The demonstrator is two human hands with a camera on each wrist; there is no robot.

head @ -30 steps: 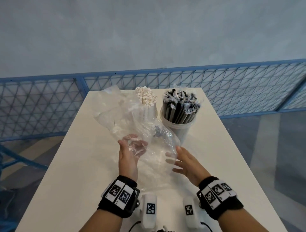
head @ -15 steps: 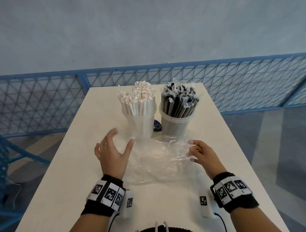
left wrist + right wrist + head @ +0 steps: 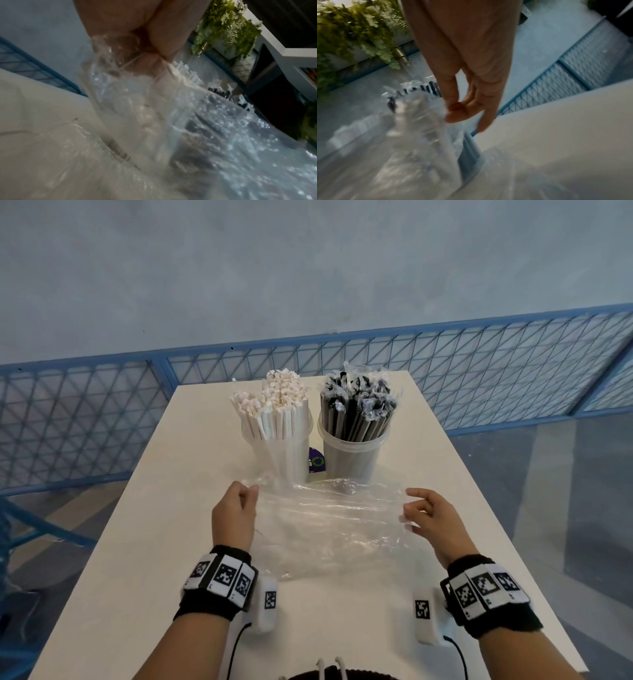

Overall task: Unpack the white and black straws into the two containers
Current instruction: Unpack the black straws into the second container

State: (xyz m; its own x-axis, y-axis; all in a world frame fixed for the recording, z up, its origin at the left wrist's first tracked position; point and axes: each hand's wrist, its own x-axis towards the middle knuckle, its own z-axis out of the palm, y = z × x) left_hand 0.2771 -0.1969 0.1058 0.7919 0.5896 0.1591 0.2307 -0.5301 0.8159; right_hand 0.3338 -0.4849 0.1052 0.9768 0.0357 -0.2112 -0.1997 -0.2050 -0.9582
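White straws [image 3: 274, 405] stand bunched in the left clear container [image 3: 294, 453]. Black wrapped straws [image 3: 358, 412] fill the right container [image 3: 352, 460]. An empty clear plastic bag [image 3: 325, 525] lies flat on the table just in front of both. My left hand [image 3: 251, 493] pinches the bag's far left corner; in the left wrist view the fingers [image 3: 163, 44] are curled on the crumpled plastic [image 3: 137, 108]. My right hand [image 3: 409, 510] pinches the bag's right edge, thumb and fingertips [image 3: 462, 116] together on the film [image 3: 419, 128].
The white table [image 3: 137, 542] is narrow, with edges close on both sides. A purple label [image 3: 317, 462] shows between the containers. A blue mesh fence [image 3: 102, 412] runs behind the table. Green plants [image 3: 351, 33] show in the right wrist view.
A second ago both hands held the bag up in front of the containers. It then came down flat on the table, and my left hand, open half a second ago, now pinches its corner.
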